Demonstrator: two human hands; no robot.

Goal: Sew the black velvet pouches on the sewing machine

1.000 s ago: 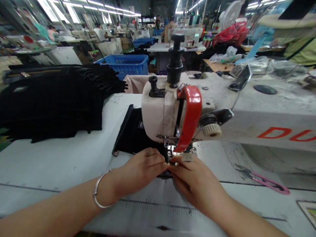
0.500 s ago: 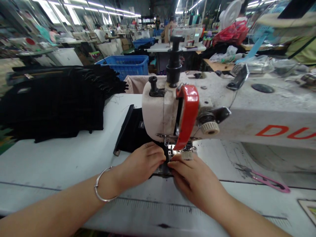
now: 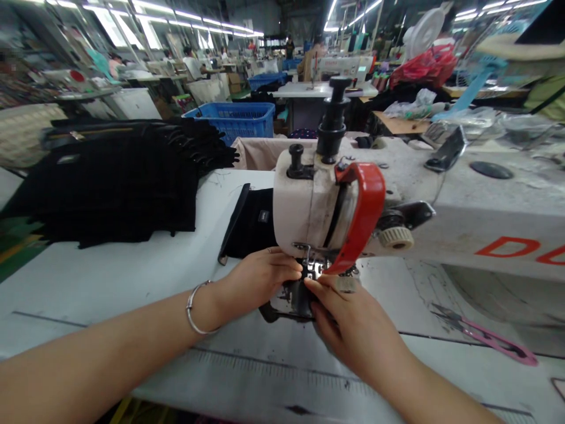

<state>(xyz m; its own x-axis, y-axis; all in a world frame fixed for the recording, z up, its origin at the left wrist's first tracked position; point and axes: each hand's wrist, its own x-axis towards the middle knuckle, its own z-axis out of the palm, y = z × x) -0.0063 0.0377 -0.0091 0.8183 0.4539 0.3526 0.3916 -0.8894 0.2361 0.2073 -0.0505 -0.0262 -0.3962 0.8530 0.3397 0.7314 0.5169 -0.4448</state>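
A white sewing machine with a red guard stands on the white table. A black fabric piece lies under its head, running back to the left. My left hand, a silver bangle on its wrist, presses down on the black fabric just left of the needle, fingers curled together. My right hand rests on the near side of the needle, fingertips pinched on the fabric edge. The needle area is partly hidden by both hands.
A stack of black fabric pieces lies at the table's left. Pink thread snips lie at the right. A blue basket stands behind the table. Other workstations and people fill the background.
Both hands have slid a little further in toward the needle with the fabric. The view has shifted slightly, so the machine sits further right.
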